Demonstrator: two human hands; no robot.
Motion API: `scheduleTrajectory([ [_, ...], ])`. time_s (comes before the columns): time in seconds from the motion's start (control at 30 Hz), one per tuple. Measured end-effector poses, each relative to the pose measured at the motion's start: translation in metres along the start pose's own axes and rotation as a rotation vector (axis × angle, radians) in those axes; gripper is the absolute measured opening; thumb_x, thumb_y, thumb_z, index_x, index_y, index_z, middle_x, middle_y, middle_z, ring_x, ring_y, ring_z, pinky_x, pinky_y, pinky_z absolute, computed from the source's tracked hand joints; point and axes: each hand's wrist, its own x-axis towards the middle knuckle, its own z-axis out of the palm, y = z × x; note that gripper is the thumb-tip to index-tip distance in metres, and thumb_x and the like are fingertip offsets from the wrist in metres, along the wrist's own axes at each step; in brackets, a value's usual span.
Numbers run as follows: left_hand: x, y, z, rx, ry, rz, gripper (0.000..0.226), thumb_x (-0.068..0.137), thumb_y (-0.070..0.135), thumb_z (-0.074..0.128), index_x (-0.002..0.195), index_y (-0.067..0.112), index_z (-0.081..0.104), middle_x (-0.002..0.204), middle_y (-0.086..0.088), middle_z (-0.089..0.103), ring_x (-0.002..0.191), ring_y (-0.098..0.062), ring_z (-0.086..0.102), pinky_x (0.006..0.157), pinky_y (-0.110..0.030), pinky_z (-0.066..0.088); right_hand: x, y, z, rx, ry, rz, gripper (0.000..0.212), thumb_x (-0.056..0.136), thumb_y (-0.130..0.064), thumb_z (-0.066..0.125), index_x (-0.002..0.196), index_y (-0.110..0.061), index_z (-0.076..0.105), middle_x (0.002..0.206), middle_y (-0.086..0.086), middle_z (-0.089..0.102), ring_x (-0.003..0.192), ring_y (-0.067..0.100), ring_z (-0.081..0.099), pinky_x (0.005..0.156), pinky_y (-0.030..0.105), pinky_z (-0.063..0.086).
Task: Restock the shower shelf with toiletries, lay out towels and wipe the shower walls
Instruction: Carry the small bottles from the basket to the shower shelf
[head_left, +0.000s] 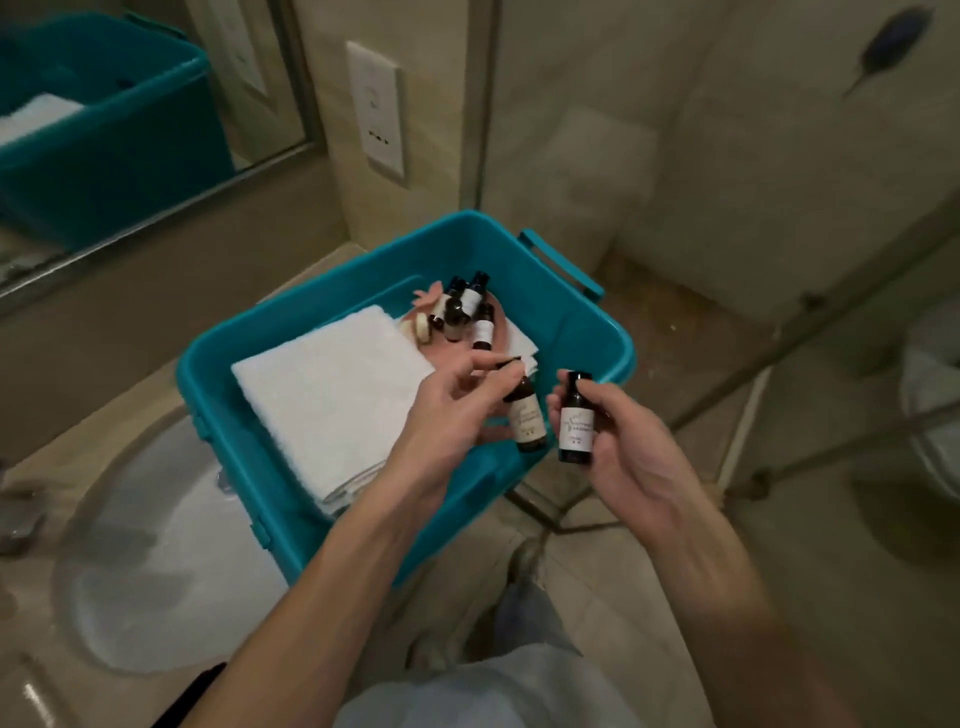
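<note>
Above the teal bin (291, 525), each hand, left hand (447, 410) and right hand (623, 441), grips one bottle.

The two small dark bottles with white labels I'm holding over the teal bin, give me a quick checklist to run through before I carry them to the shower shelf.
1. Left hand grips its small dark bottle with white label: ok, held upright.
2. Right hand grips the second dark labelled bottle: ok, upright.
3. Black caps on both bottles: ok, in place; tightness cannot tell.
4. More bottles left in the teal plastic bin: ok, a cluster of dark bottles lies at its far end.
5. Folded white towel ready to lay out: ok, lying in the bin.
6. Shower shelf free to take them: cannot tell, not in view.
</note>
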Motion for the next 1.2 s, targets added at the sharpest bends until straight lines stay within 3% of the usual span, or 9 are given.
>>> scheduleTrajectory([
  [0.07, -0.005, -0.002, 0.016, 0.03, -0.062, -0.018, 0.019, 0.094, 0.033, 0.067, 0.106, 0.019, 0.07, 0.103, -0.005, 0.073, 0.084, -0.009, 0.071, 0.065, -0.02, 0.054, -0.016, -0.005, -0.015, 0.014, 0.032, -0.054, 0.028, 0.081, -0.011, 0.068, 0.105, 0.003, 0.069, 0.091, 0.011, 0.07, 0.079, 0.015, 0.07, 0.079, 0.027, 0.06],
  [0.2, -0.01, -0.008, 0.047, 0.046, -0.188, -0.033, 0.014, 0.093, 0.034, 0.067, 0.1, 0.023, 0.07, 0.098, -0.003, 0.073, 0.083, -0.012, 0.068, 0.068, -0.027, 0.055, -0.042, -0.014, -0.043, 0.034, 0.059, -0.155, 0.027, 0.081, -0.014, 0.068, 0.103, 0.0, 0.071, 0.089, 0.009, 0.071, 0.082, 0.016, 0.068, 0.078, 0.026, 0.059],
  [0.27, -0.012, -0.013, 0.065, 0.054, -0.254, -0.047, 0.012, 0.093, 0.034, 0.067, 0.099, 0.023, 0.069, 0.092, 0.0, 0.071, 0.081, -0.011, 0.067, 0.069, -0.029, 0.054, -0.053, -0.019, -0.058, -0.035, 0.091, -0.179, 0.025, 0.085, -0.02, 0.067, 0.106, -0.008, 0.074, 0.095, 0.006, 0.072, 0.092, 0.016, 0.068, 0.083, 0.031, 0.055],
  [0.37, -0.011, -0.022, 0.094, 0.068, -0.339, -0.079, 0.012, 0.092, 0.035, 0.068, 0.099, 0.024, 0.069, 0.094, -0.001, 0.072, 0.089, -0.019, 0.07, 0.075, -0.035, 0.056, -0.071, -0.03, -0.083, -0.165, 0.173, -0.206, 0.025, 0.094, -0.026, 0.062, 0.116, -0.019, 0.072, 0.107, 0.004, 0.075, 0.097, 0.016, 0.07, 0.08, 0.033, 0.055],
  [0.53, -0.008, -0.039, 0.156, 0.126, -0.435, -0.115, 0.013, 0.093, 0.034, 0.067, 0.1, 0.023, 0.069, 0.095, 0.0, 0.072, 0.09, -0.019, 0.069, 0.089, -0.047, 0.057, -0.097, -0.056, -0.139, -0.177, 0.286, -0.26, 0.031, 0.096, -0.029, 0.062, 0.124, -0.017, 0.067, 0.118, 0.004, 0.074, 0.107, 0.025, 0.072, 0.089, 0.043, 0.056],
  [0.73, -0.005, -0.066, 0.247, 0.203, -0.512, -0.152, 0.019, 0.095, 0.034, 0.066, 0.106, 0.02, 0.07, 0.099, 0.0, 0.072, 0.084, -0.011, 0.068, 0.082, -0.046, 0.061, -0.118, -0.103, -0.225, -0.164, 0.373, -0.271, 0.031, 0.097, -0.031, 0.062, 0.121, -0.011, 0.062, 0.116, 0.002, 0.075, 0.105, 0.024, 0.073, 0.093, 0.052, 0.056],
  [0.83, -0.003, -0.08, 0.3, 0.224, -0.504, -0.145, 0.021, 0.094, 0.035, 0.067, 0.108, 0.019, 0.069, 0.087, 0.007, 0.07, 0.073, -0.005, 0.066, 0.073, -0.037, 0.06, -0.121, -0.137, -0.273, -0.185, 0.359, -0.276, 0.028, 0.096, -0.032, 0.063, 0.117, -0.013, 0.063, 0.115, 0.003, 0.075, 0.103, 0.025, 0.073, 0.087, 0.048, 0.057],
  [1.1, 0.015, -0.109, 0.431, 0.219, -0.39, -0.119, 0.022, 0.093, 0.037, 0.068, 0.106, 0.019, 0.072, 0.097, 0.002, 0.073, 0.082, -0.01, 0.067, 0.076, -0.04, 0.06, -0.112, -0.242, -0.383, -0.289, 0.372, -0.275, 0.022, 0.086, -0.036, 0.075, 0.104, -0.023, 0.075, 0.11, 0.009, 0.075, 0.106, 0.03, 0.07, 0.07, 0.034, 0.057],
  [1.2, 0.024, -0.114, 0.461, 0.209, -0.337, -0.141, 0.025, 0.092, 0.04, 0.068, 0.101, 0.018, 0.074, 0.103, -0.008, 0.072, 0.09, -0.019, 0.065, 0.07, -0.035, 0.059, -0.102, -0.271, -0.403, -0.317, 0.345, -0.286, 0.018, 0.09, -0.035, 0.072, 0.104, -0.024, 0.074, 0.108, 0.006, 0.076, 0.111, 0.032, 0.068, 0.077, 0.041, 0.062],
])
